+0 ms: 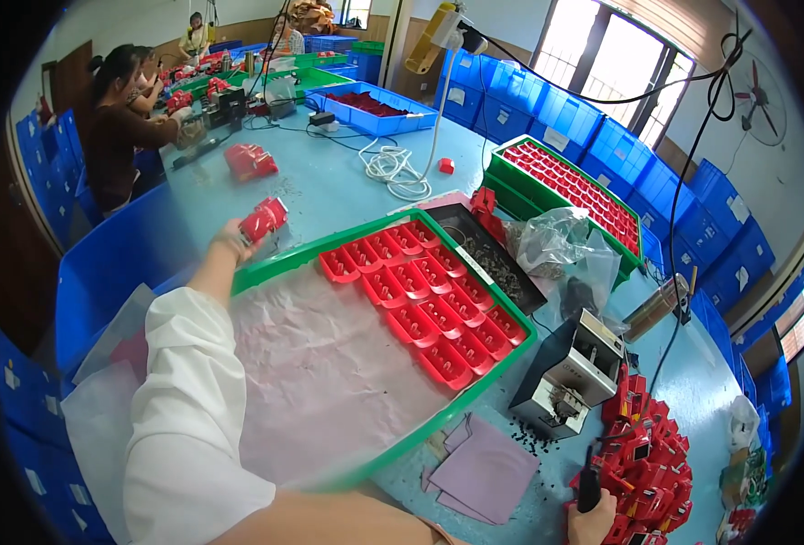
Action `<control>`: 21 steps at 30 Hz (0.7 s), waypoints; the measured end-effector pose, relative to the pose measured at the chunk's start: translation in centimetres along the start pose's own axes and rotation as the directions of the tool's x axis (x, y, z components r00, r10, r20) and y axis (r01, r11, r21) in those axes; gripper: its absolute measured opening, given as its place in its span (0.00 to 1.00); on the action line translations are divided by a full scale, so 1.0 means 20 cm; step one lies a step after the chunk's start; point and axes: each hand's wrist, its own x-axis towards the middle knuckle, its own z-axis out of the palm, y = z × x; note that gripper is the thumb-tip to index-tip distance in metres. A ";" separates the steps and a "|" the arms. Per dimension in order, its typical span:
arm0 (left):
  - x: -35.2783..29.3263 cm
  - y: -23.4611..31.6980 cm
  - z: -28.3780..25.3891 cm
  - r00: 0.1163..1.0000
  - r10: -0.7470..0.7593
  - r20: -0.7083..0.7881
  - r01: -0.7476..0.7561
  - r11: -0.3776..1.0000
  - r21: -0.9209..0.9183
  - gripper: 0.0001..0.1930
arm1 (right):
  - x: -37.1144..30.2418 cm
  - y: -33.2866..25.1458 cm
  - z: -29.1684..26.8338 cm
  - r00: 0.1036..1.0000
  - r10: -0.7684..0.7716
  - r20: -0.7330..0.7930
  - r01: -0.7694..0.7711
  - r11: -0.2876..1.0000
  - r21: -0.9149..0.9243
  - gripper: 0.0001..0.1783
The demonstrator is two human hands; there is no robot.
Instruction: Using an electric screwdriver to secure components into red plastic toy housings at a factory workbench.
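My left hand [229, 240] reaches out past the far left corner of a green-rimmed tray [366, 474] and grips a red plastic housing [264, 221]. Rows of red plastic cups [439, 314] with small pale parts inside fill the tray's right side; whitish sheet lining [320, 381] shows on its left. At the lower right, my right hand [593, 520] is closed around a black-handled corded tool [588, 489], its fingers partly hidden. Right beside that hand lies a heap of red housings [643, 454]. Another red housing [250, 162] sits farther off on the table.
A black-and-silver boxy machine [570, 372] stands between tray and heap, near lilac cloths [488, 468]. Behind are a black tray of small parts [484, 259], plastic bags [561, 241] and a filled green tray [570, 186]. A black cord [684, 300] hangs at right. Co-workers [120, 123] sit far left.
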 end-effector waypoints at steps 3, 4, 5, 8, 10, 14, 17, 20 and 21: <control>0.00 -0.02 0.02 0.983 0.180 -0.040 -0.184 0.974 -0.130 0.16 | -0.02 0.07 -0.02 0.997 0.012 -0.071 -0.014 0.999 -0.037 0.20; 0.00 -0.03 0.01 0.970 0.243 -0.010 -0.241 0.958 -0.156 0.17 | -0.04 0.09 -0.03 0.996 0.073 -0.054 -0.078 0.993 -0.088 0.20; 0.00 -0.04 0.00 0.952 0.305 0.018 -0.297 0.937 -0.183 0.18 | -0.05 0.11 -0.04 0.990 0.135 -0.040 -0.139 0.980 -0.140 0.19; -0.20 -0.07 0.02 0.919 0.394 -0.007 -0.385 0.901 0.197 0.17 | -0.07 0.14 -0.07 0.994 0.110 -0.002 -0.110 0.992 -0.061 0.18; -0.21 -0.09 0.00 0.898 0.440 -0.009 -0.404 0.831 0.383 0.17 | -0.08 0.15 -0.09 0.995 0.094 0.020 -0.094 0.995 -0.021 0.17; -0.45 -0.24 0.16 0.625 0.530 0.573 -0.759 0.242 0.605 0.12 | -0.08 0.17 -0.08 0.994 0.110 0.018 -0.109 0.993 -0.052 0.17; -0.74 -0.42 0.25 0.439 0.377 0.815 -0.869 -0.053 0.492 0.12 | -0.10 0.35 0.04 0.988 0.096 -0.118 -0.109 0.988 -0.109 0.19; -0.95 -0.57 0.24 0.380 0.038 0.924 -0.908 -0.173 0.381 0.13 | -0.02 0.38 0.04 0.985 0.116 0.130 -0.136 0.978 0.159 0.20; -0.96 -0.62 0.28 0.320 0.009 0.947 -0.919 -0.240 0.313 0.13 | 0.01 0.34 0.02 0.977 0.128 0.173 -0.153 0.979 0.137 0.21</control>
